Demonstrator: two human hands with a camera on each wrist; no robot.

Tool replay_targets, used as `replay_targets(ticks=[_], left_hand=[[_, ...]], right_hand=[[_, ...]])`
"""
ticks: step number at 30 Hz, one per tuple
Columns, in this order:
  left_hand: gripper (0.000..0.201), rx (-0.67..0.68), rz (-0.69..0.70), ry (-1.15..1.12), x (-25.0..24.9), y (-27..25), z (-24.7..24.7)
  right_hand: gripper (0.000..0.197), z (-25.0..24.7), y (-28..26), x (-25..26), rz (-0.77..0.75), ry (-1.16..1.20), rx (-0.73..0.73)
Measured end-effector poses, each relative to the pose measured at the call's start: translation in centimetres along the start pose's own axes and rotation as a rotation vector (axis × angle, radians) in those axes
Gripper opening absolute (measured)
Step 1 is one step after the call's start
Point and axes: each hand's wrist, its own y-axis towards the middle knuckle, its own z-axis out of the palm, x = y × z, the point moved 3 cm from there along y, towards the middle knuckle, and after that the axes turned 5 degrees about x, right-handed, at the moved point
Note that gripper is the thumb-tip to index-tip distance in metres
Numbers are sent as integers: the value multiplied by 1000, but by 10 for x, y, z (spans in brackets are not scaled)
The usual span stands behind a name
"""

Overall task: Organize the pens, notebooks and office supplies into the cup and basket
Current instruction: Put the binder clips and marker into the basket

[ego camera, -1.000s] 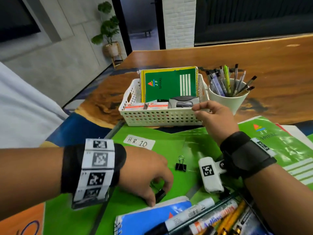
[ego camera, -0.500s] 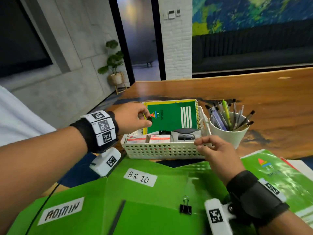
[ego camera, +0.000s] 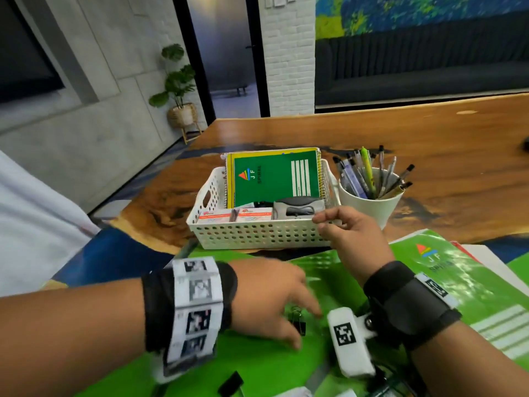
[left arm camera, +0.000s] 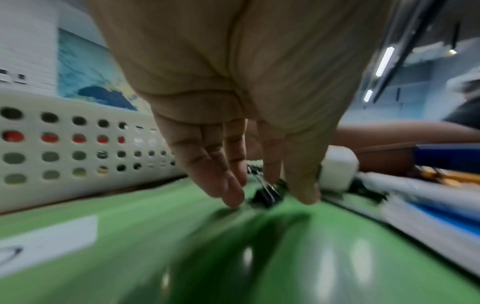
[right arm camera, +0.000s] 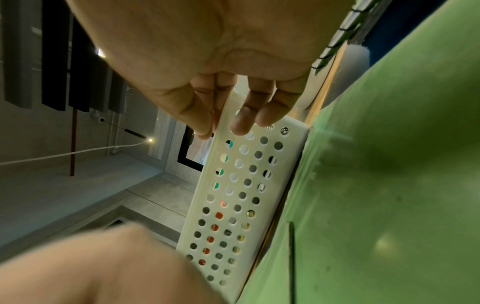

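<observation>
A white perforated basket [ego camera: 257,234] stands mid-table with a green spiral notebook [ego camera: 274,179], small boxes and a grey stapler inside. Beside it on the right is a white cup [ego camera: 369,203] full of pens. My right hand [ego camera: 323,224] pinches the basket's near right rim, thumb inside and fingers on the outer wall [right arm camera: 244,121]. My left hand [ego camera: 305,330] hovers low over a black binder clip [left arm camera: 266,196] lying on the green folder [ego camera: 257,362]. Its fingers are straight, spread either side of the clip, and hold nothing. That view is blurred.
Another black binder clip [ego camera: 230,383] lies on the folder near the bottom edge. A green spiral notebook [ego camera: 458,285] lies at the right over other papers. Bare wooden table [ego camera: 429,133] stretches behind the basket and cup.
My left hand has come back from over the basket down to the green folder, and the black thing it pinched there is gone from it. The right hand stays on the basket rim.
</observation>
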Motion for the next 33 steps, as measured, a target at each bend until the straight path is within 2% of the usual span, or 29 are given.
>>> replay_targets(ticks=[2,4,6,10,12,16,19,21,23,24,27,30,31,33], left_hand=[[35,49,2,33,-6,1,14],[26,3,-16,-13,-1,-2,11],[22,-130,-70,-97,14,-6,-7],[14,-510,-271,-152,69,-18,-62],[14,-600,-398,-117,97,-24,-80],[18,-698,-523,-166,138,-26,-89],[29,-686,-544,-131,149,-28,-87],[24,-682,-514,-47,138,-34,-90],[18,-628,-433,-26,112,-42,-85],[17,-559,-372,-34,96,-45,-78],[24,-197,-169,-136,44,-55,-40],[36,141,-54,-145,11,-66,12],[37,205,-47,-123,7,-68,25],[33,231,-65,-121,7,-69,41]], right_hand=[[14,0,0,-1,-7,-15,-5],[15,-1,1,-2,-11,-16,-7],[15,-1,1,-3,-11,-6,-5],[15,-1,1,-2,-4,-1,1],[15,-1,0,-2,-5,-6,1],[13,-2,0,-1,-7,-18,11],[13,-3,0,-2,-2,-20,18],[14,-2,0,-1,-8,-17,28],[13,-1,1,-3,-5,-10,20],[12,0,1,-3,-8,-3,19],[10,0,3,-4,-15,9,21],[9,-1,3,-5,-14,9,26],[9,-1,3,-5,-12,11,27],[13,-1,4,-6,-6,4,21]])
